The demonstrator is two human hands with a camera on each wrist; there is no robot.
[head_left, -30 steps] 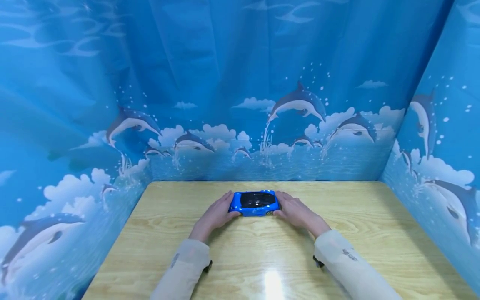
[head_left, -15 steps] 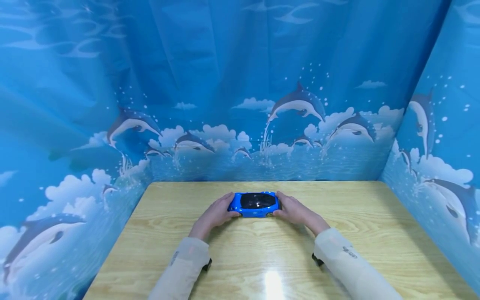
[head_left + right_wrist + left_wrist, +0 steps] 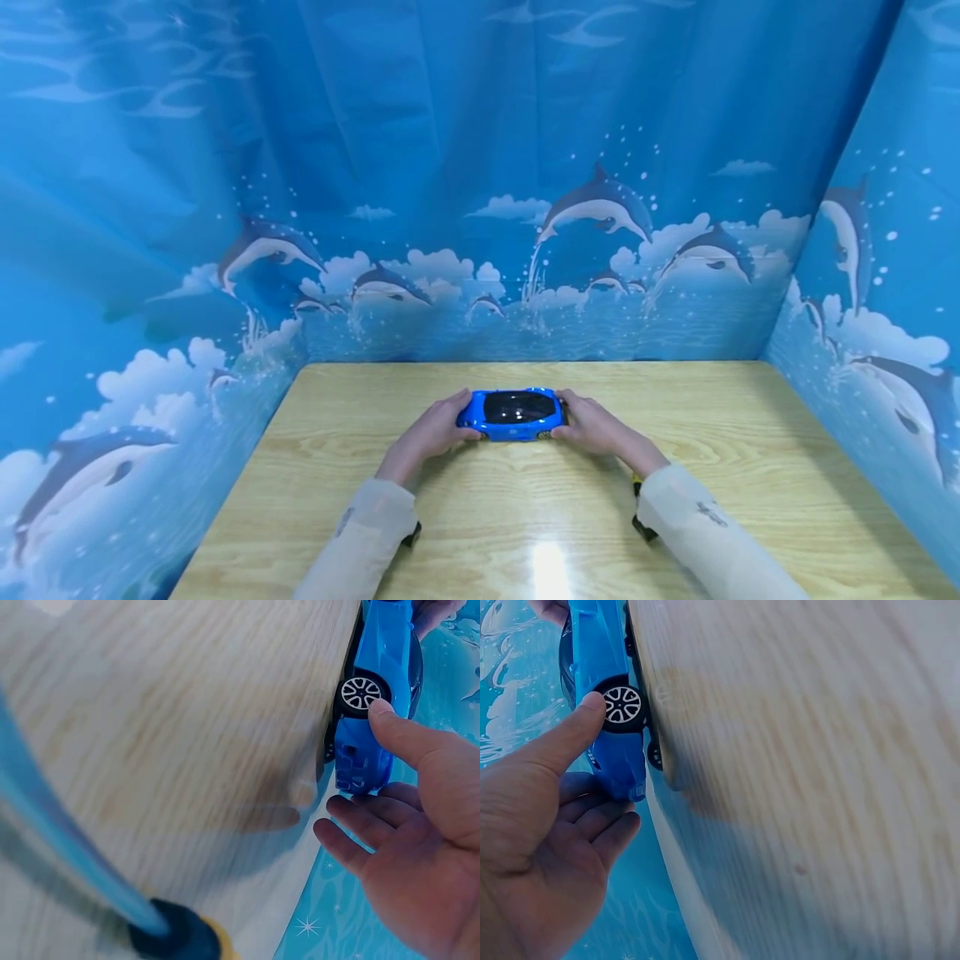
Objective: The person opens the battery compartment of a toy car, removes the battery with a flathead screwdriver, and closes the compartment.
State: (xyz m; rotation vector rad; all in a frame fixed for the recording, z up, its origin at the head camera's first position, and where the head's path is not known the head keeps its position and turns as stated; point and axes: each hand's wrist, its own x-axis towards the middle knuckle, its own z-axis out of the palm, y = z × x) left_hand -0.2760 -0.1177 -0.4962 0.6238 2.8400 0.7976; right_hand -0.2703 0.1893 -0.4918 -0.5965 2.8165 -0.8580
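A blue toy car (image 3: 517, 415) with a black roof and windows sits crosswise at the far middle of the table, between my two hands. My left hand (image 3: 433, 427) grips its left end. In the left wrist view the left thumb (image 3: 574, 733) presses beside a silver-spoked wheel (image 3: 622, 705), the fingers bent behind the body. My right hand (image 3: 596, 425) holds the other end; in the right wrist view the right thumb (image 3: 405, 735) lies against the wheel (image 3: 361, 694) there, with the lower fingers (image 3: 360, 825) spread below the bumper.
The wooden table (image 3: 517, 500) ends at a blue dolphin-print curtain (image 3: 450, 167), which also runs along the left and right sides. Light sleeves cover both forearms, with a dark wrist device (image 3: 643, 527) under the right cuff.
Both hands and the toy car have shifted slightly toward me and a touch to the right. The hold at both ends stays the same.
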